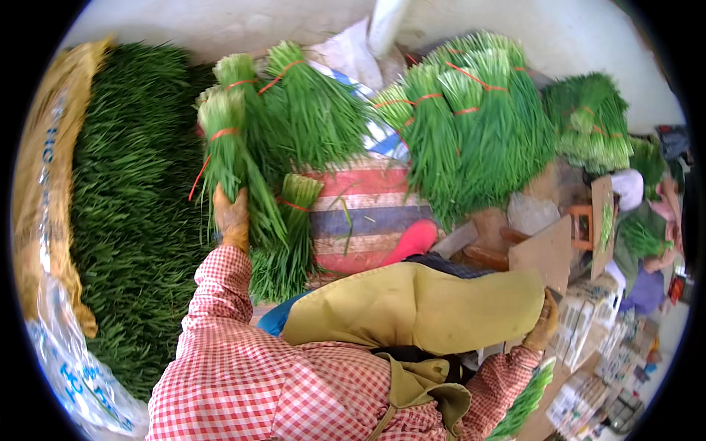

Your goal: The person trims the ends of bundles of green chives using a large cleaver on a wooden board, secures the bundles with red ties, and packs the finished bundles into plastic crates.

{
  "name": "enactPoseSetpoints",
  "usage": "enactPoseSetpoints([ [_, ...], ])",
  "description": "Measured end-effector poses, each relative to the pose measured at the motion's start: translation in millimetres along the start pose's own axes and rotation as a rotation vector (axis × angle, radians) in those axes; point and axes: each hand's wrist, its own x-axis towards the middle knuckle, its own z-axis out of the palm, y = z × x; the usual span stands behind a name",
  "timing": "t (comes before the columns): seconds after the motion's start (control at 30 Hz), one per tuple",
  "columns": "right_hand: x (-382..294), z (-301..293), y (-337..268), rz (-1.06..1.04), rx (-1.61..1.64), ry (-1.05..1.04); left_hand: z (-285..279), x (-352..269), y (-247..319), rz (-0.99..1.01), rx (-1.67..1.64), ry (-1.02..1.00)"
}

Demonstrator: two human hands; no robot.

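My left hand (231, 216), orange-stained or thinly gloved, is on the leafy part of a bundle of green chives (223, 118) tied with an orange-red band; its fingers are partly hidden by the leaves. Beside it stand other tied bundles (289, 63), and a smaller bundle (300, 193) lies just right of my wrist. My right hand (546, 325) is at the far edge of the yellow-olive apron (480, 303), near a cardboard sheet. Whether it grips anything cannot be told. Loose green leaves (524, 402) show below my right forearm.
Dense green leaves (132, 193) fill the left side, beside a yellow woven sack (49, 165). A striped woven sheet (364, 220) lies ahead, with many banded bundles (480, 127) behind it. Cardboard (540, 253) and a red stool (580, 227) stand right. Another person (642, 242) sits at far right holding greens.
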Motion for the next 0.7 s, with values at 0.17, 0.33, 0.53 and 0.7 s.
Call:
enactPoseSetpoints([
  [0.17,-21,13,58,-0.373,-1.317,-0.151,26,-10,-78,-0.371,0.579,-0.548],
  [0.33,-48,0,103,-0.366,-1.126,-0.198,49,25,-43,-0.176,1.192,-1.115],
  [0.53,-54,20,-2,0.193,-0.273,0.186,104,49,93,0.304,0.989,-0.879],
  [0.7,-54,20,-4,0.176,-0.073,0.141,224,-4,229,0.586,0.016,-0.877],
])
